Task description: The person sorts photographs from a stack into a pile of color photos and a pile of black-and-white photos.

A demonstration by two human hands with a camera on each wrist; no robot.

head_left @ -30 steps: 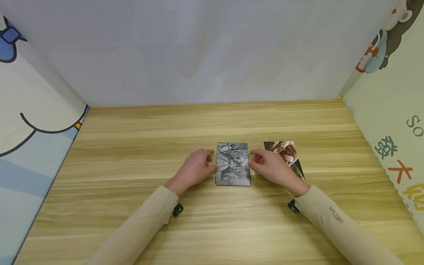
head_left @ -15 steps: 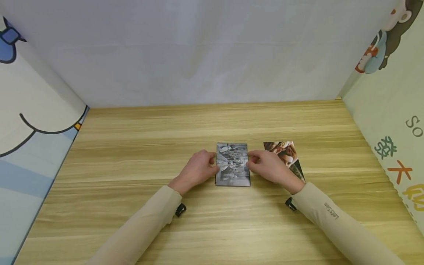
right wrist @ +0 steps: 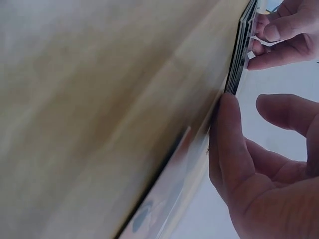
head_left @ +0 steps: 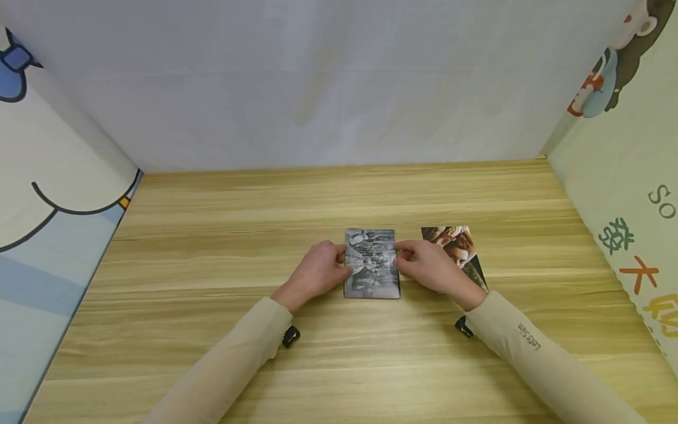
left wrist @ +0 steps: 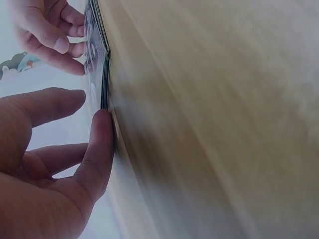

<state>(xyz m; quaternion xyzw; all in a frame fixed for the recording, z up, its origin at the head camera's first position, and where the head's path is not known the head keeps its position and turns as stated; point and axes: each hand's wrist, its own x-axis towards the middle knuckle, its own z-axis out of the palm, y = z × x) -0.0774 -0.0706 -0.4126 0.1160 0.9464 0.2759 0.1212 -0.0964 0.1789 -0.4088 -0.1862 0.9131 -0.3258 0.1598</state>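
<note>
A small stack of picture cards lies on the wooden table, a black-and-white scene on top. Its layered edge shows as several thin cards in the left wrist view and the right wrist view. My left hand is at the stack's left side, one fingertip against the edge and another finger held above. On the opposite side, my right hand touches the right edge with a fingertip, its thumb apart from the cards. Neither hand is wrapped around the stack.
A colour picture card lies to the right, partly covered by my right hand and forearm. The wooden table meets a pale back wall, with printed panels at the left and right.
Both hands have moved slightly inward, closer against the stack's sides. The stack has shifted very little, and the colour card stays in place.
</note>
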